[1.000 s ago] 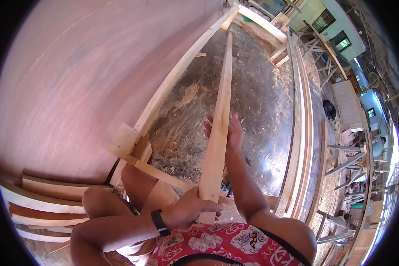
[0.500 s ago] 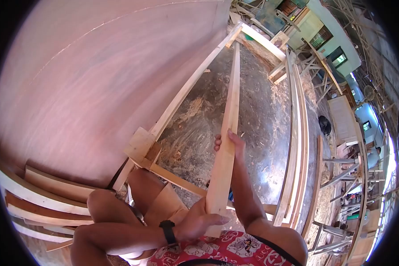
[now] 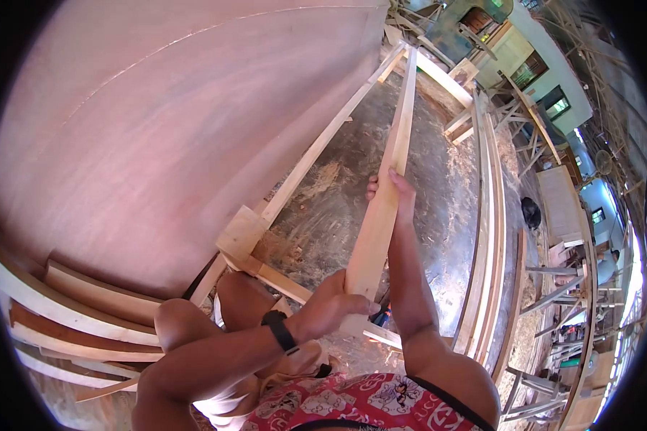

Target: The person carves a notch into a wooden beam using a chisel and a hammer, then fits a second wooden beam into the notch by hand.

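A long pale wooden beam (image 3: 381, 230) runs from near my chest toward the far end of a wooden frame. My left hand (image 3: 331, 307), with a black watch on its wrist, is closed round the beam's near end, thumb across its top. Further along, my right hand (image 3: 395, 188) grips the beam from below, fingers curling up on its left side and thumb on the right. The beam's far tip overlaps the far corner of the frame (image 3: 316, 151) in this view. Near my knee, a wooden block (image 3: 243, 231) sits at the frame's near left corner.
A large pinkish panel (image 3: 180, 129) rises along the left. Several long boards (image 3: 487, 237) lie at the right, and curved planks (image 3: 86, 316) are stacked lower left. Sawdust covers parts of the dark floor (image 3: 316, 208). Wooden trestles (image 3: 546, 302) stand further right, with a person (image 3: 606, 267) behind.
Both hands have carried the beam forward and slightly right, so its far tip now reaches the frame's far corner. My right arm is stretched further out.
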Motion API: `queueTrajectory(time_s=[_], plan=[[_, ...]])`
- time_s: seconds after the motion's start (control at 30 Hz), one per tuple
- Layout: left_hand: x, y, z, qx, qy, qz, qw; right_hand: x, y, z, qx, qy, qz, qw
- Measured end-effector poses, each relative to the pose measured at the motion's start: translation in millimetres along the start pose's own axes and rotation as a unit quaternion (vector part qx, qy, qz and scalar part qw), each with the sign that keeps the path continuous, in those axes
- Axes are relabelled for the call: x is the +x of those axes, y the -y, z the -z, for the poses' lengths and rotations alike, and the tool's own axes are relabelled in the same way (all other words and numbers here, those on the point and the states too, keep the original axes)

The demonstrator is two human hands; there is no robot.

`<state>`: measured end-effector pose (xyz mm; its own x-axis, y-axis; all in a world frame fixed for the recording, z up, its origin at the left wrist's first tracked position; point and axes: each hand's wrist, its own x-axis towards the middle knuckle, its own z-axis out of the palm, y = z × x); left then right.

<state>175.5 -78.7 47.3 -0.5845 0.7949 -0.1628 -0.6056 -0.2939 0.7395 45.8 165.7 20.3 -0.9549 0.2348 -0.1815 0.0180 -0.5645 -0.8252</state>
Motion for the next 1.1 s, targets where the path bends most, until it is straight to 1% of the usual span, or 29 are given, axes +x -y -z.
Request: queueTrajectory(time_s=[0.17,0.27,0.33,0.47,0.5,0.53,0.57,0.6,0.63,0.67,0.7,0.73,0.8,0.83,0.87,0.9,0.93,1.0,1.07,1.1], plan=[[16.4,-16.8,11.5,-0.003,-0.003,-0.008,1.0,29.5,3.2,-12.5,0.007,0.015,0.01,1.0],[26.4,-23.2,25.8,0.011,-0.032,0.01,0.999,51.2,-5.3,-13.3,-0.008,0.021,0.007,1.0],[29.3,-27.8,38.0,0.006,-0.06,0.038,0.997,67.4,-13.4,-12.7,-0.015,0.024,0.009,1.0],[37.6,-43.1,57.5,-0.028,-0.053,0.038,0.998,93.8,-20.6,-19.8,0.01,0.045,0.003,0.999],[37.2,-48.6,57.5,0.065,-0.132,0.001,0.989,96.1,-23.7,-21.7,0.019,0.056,-0.003,0.998],[35.9,-53.3,57.0,0.157,-0.206,-0.035,0.965,96.6,-26.2,-23.7,0.028,0.065,-0.008,0.997],[31.3,-58.0,57.4,0.221,-0.272,-0.058,0.935,101.7,-31.8,-21.6,0.047,0.07,-0.021,0.996],[29.9,-58.3,63.6,0.22,-0.271,-0.056,0.935,102.7,-38.9,-22.4,0.046,0.067,-0.021,0.996],[28.1,-59.2,71.5,0.403,-0.294,-0.12,0.858,104.9,-47.0,-25.9,0.039,0.023,-0.031,0.998],[25.9,-60.3,77.4,0.569,-0.306,-0.18,0.741,107.5,-53.8,-29.7,0.032,-0.018,-0.041,0.998],[22.2,-63.5,79.8,0.618,-0.286,-0.18,0.71,109.8,-61.6,-29.1,-0.002,-0.029,-0.064,0.998],[18.9,-63.8,78.6,0.618,-0.291,-0.18,0.708,115.5,-73.0,-26.3,-0.002,-0.025,-0.066,0.998],[13.2,-59.6,72.4,0.721,-0.308,-0.15,0.602,122.0,-93.8,-26.9,0.043,0.094,-0.043,0.994],[11.2,-61.2,72.3,0.721,-0.309,-0.148,0.602,124.4,-100.7,-30.3,0.052,0.055,-0.059,0.995],[9.1,-62.9,72.1,0.736,-0.297,-0.122,0.596,126.5,-106.7,-33.0,0.052,0.055,-0.06,0.995],[8.2,-63.7,72.9,0.75,-0.284,-0.095,0.59,128.3,-111.2,-36.3,0.047,0.035,-0.05,0.997],[8.0,-64.8,76.2,0.748,-0.284,-0.095,0.592,129.3,-114.0,-38.0,0.04,0.015,-0.04,0.998],[8.0,-67.8,85.1,0.74,-0.248,-0.037,0.625,128.3,-114.8,-31.8,0.035,0.008,-0.038,0.999],[5.7,-71.0,96.4,0.737,-0.229,-0.037,0.635,133.3,-115.0,-27.2,0.03,0.059,-0.021,0.998],[5.7,-74.0,100.6,0.736,-0.212,-0.035,0.642,132.8,-112.4,-27.6,0.028,0.057,-0.022,0.998]])
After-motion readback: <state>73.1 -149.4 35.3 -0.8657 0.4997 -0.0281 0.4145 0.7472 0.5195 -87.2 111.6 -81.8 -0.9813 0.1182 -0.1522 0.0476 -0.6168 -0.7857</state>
